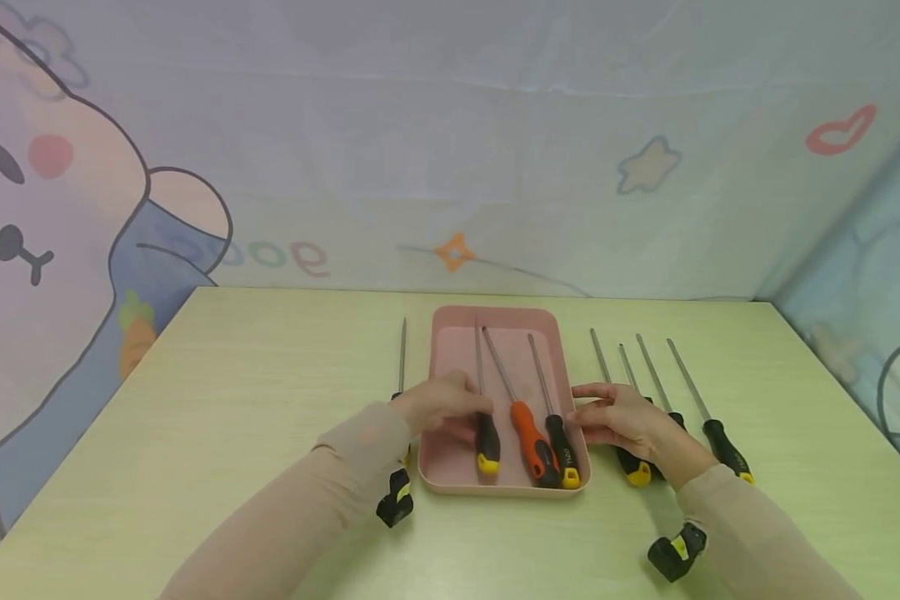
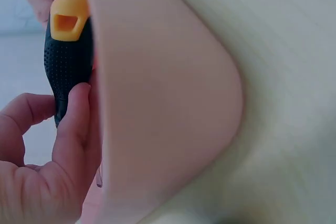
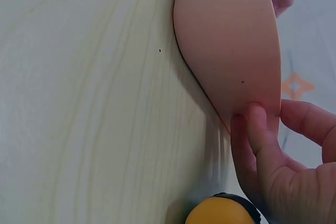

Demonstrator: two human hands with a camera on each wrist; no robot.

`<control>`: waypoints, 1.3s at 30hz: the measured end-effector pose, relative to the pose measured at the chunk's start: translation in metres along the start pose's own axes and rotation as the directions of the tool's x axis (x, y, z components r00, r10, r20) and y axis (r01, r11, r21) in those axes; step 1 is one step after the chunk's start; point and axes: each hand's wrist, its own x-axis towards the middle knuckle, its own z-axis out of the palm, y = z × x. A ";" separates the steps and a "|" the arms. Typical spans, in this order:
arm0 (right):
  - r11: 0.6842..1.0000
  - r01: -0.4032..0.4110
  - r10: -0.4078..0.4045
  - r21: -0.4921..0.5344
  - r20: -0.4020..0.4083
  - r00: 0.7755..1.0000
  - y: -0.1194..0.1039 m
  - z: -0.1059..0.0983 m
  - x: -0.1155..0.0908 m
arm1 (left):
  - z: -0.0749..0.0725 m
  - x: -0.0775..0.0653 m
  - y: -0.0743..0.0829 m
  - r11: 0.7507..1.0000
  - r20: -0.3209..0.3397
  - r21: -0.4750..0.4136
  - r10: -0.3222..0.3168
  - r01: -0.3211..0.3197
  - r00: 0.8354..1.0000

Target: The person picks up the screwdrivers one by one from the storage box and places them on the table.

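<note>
My left hand [image 1: 444, 403] pinches a screwdriver with a black and yellow handle [image 1: 487, 437] between thumb and fingers, over the left part of a pink tray [image 1: 448, 468]. Its shaft points away from me toward the tray's far end. Beside it in the tray lie an orange and black screwdriver [image 1: 527, 433] and another black and yellow screwdriver [image 1: 561, 446]. At the tray's right side, my right hand [image 1: 622, 419] grips the wall at the rim. The right wrist view shows those fingers [image 3: 257, 135] against the outer wall, one digit over the edge.
Right of the tray several screwdrivers lie side by side, the outermost one [image 1: 723, 446] black-handled; my right hand and arm partly cover the others. One more screwdriver [image 1: 402, 354] lies left of the tray, partly under my left wrist. A patterned cloth [image 1: 495, 167] hangs behind the table.
</note>
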 end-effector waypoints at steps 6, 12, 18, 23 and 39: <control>1.000 -0.004 0.004 -0.008 -0.005 1.000 0.000 0.000 0.000 | -0.005 0.001 0.005 0.994 0.080 -0.112 0.023 -0.014 0.997; 1.000 -0.009 0.009 -0.008 -0.008 1.000 0.000 0.000 0.000 | -0.014 -0.003 0.013 0.976 0.163 -0.218 0.040 -0.004 0.986; 1.000 -0.010 0.010 0.000 -0.004 1.000 0.000 -0.001 -0.001 | -0.024 -0.008 0.017 0.976 0.182 -0.213 0.079 -0.039 0.980; 1.000 -0.008 0.008 0.002 0.001 1.000 0.000 -0.001 -0.001 | -0.035 -0.014 0.019 0.975 0.187 -0.214 0.103 -0.062 0.977; 1.000 -0.015 0.015 0.006 -0.004 1.000 -0.001 -0.001 -0.001 | -0.065 -0.028 0.008 0.966 0.112 -0.244 0.119 -0.089 0.986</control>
